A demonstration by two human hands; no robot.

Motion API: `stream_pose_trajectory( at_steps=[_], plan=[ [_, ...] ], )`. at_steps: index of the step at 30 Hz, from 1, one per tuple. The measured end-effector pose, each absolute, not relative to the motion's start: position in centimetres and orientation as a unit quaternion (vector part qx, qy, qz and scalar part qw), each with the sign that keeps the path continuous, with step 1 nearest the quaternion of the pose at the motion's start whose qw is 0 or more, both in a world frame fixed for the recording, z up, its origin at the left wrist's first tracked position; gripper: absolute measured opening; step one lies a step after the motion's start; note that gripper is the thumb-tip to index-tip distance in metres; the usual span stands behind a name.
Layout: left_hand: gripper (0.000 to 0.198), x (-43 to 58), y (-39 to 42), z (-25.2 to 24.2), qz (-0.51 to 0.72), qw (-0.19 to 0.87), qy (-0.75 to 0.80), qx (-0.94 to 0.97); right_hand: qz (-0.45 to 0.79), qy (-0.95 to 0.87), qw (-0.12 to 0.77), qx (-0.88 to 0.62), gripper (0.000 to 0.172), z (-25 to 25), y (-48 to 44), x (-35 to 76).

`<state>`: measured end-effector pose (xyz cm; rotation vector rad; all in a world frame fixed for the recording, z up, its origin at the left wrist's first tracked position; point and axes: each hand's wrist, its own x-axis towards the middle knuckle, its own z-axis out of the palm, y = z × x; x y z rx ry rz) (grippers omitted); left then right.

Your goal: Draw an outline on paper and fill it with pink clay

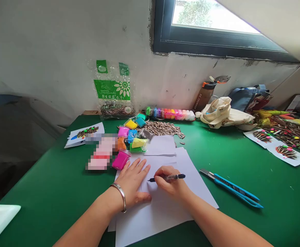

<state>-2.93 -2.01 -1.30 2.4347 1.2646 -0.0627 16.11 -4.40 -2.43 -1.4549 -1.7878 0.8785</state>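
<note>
My right hand (171, 180) grips a black pen (177, 177), its tip touching or just above the white paper (162, 212) in front of me. Flat on the same paper lies my left hand (133, 180), fingers spread, with a silver bangle at the wrist. Several sheets overlap under both hands, and a smaller white sheet (160, 144) lies at their far end. Close beyond my left fingertips sits a magenta clay packet (120, 160), beside several other coloured packets such as a yellow one (131, 124).
A blue utility knife (232, 188) rests right of the paper. Behind are sunflower seeds (162, 129), a seed bag (116, 92), a row of coloured clay (172, 114), a brown bottle (205, 94) and a cream cloth bag (218, 113). Decorated cards (85, 133) lie left, others (288, 152) right.
</note>
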Motion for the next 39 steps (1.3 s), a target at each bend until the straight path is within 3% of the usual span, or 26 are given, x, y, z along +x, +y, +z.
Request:
stream_pose_trajectory(
  at_steps=[24,39],
  plan=[
    [0.087,-2.4,-1.9,0.1,-0.076,0.224,0.465,0.853,0.344,-0.695,0.295,-0.558,0.014,-2.4,-4.3,16.0],
    [0.090,-2.4,-1.8,0.1,-0.082,0.219,0.468,0.852,0.381,-0.659,0.352,-0.544,0.016,-2.5,-4.0,16.2]
  ],
)
